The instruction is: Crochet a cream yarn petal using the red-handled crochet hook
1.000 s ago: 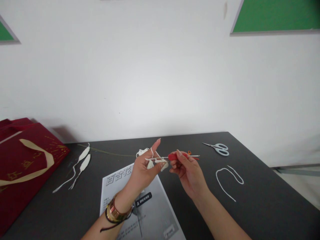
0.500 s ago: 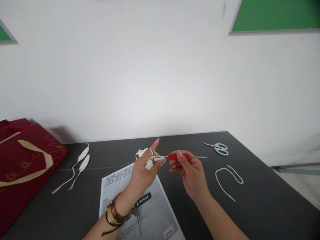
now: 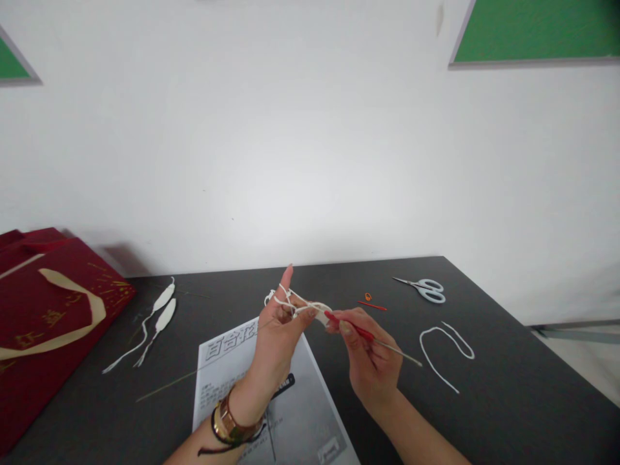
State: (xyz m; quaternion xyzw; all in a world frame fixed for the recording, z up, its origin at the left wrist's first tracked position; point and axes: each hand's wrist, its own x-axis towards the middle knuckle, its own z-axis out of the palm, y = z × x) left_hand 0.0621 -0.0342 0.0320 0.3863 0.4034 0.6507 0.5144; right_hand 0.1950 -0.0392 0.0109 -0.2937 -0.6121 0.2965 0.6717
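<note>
My left hand [image 3: 277,336] is closed, thumb against fingers, on a small white crochet piece [image 3: 320,315], much of it hidden by the fingers. White yarn [image 3: 294,298] loops round the raised index finger and runs across to the hook tip. In my right hand [image 3: 372,358] is a crochet hook [image 3: 362,330] with a red grip, its metal shaft slanting down to the right. The hook's tip meets the white work just right of my left thumb. A thin wire [image 3: 167,386] sticks out leftward from behind my left hand, over a printed sheet [image 3: 310,400].
Two white crocheted petals [image 3: 165,315] with yarn tails lie left, beside a red gift bag [image 3: 58,323]. To the right are scissors [image 3: 423,289], a loose white yarn strand [image 3: 425,355], an orange stitch marker [image 3: 368,296] and a red-orange needle [image 3: 372,305]. A wall stands behind the dark table [image 3: 504,387].
My right hand has dropped slightly, tilting the hook from level to a downward slant and uncovering the orange marker and needle. Yarn loops are stretched wider. The wire's left end has swung lower.
</note>
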